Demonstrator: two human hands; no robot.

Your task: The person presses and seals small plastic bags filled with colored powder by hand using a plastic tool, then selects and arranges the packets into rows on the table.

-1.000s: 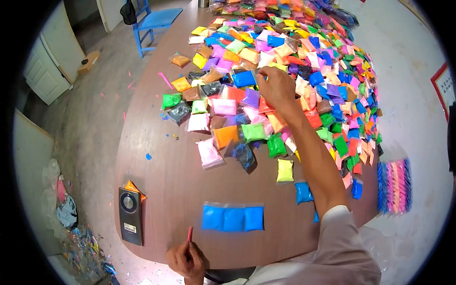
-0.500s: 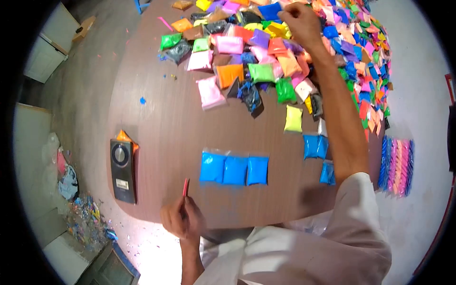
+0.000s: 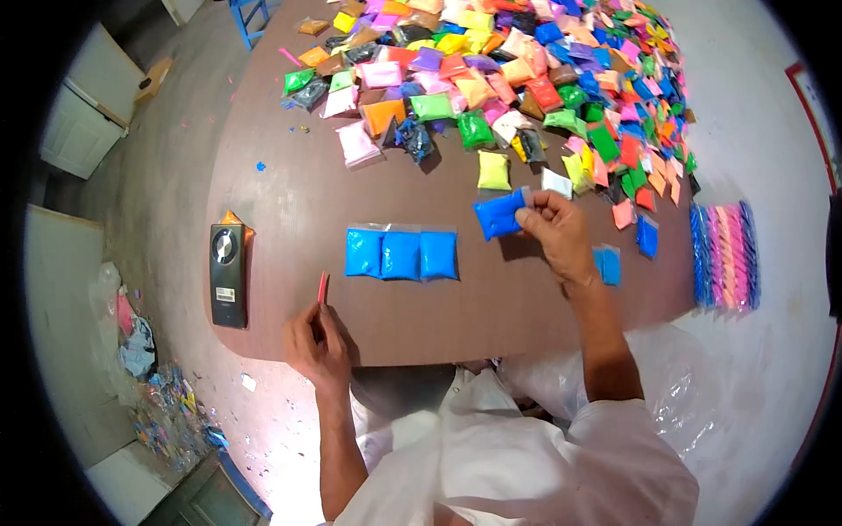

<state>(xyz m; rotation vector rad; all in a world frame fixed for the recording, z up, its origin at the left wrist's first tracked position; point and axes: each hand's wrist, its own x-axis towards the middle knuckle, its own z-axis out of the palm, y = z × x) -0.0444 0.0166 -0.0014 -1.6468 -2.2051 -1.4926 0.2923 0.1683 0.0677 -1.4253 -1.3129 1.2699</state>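
My right hand (image 3: 561, 235) pinches a darker blue packet (image 3: 500, 215) by its right end, above the brown table (image 3: 421, 337). Between the fingers of my left hand (image 3: 317, 348), near the front edge, is a thin red strip (image 3: 324, 287) pointing up. Three lighter blue packets (image 3: 401, 255) lie side by side in a row, between my two hands. Just beyond the held packet are a yellow-green packet (image 3: 494, 170) and a white packet (image 3: 556, 182). More blue packets (image 3: 607, 265) lie right of my right wrist, partly overlapped.
A large heap of coloured packets (image 3: 434, 107) covers the far side and far right. A dark phone-like device (image 3: 228, 273) lies at the left, over an orange packet (image 3: 231, 217). Bundled coloured strips (image 3: 726, 257) stand off the right edge. Plastic scraps (image 3: 171, 403) litter the floor at left.
My right hand has come back from the heap toward me with the darker blue packet. My left hand still holds the red strip. The whole view has shifted a little.
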